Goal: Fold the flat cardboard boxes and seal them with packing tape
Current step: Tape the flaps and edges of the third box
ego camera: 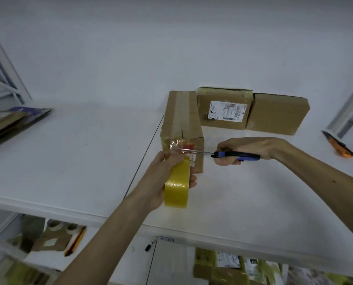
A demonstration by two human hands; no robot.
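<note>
A folded cardboard box [181, 118] lies on the white table [79, 153], a strip of clear tape running along its top and down its near end. My left hand [161, 175] grips a yellowish roll of packing tape [177, 186] just in front of the box, with a stretch of tape pulled taut from the box's near face. My right hand [241, 150] holds blue-and-black scissors [235, 155], their blades reaching left across the stretched tape.
Two more cardboard boxes [222, 109] [276, 115] stand against the wall behind. An orange utility knife [339, 148] lies at the far right. Flat cardboard [11, 124] is stacked at the left edge. Below the table sit more boxes and tape rolls [56, 229].
</note>
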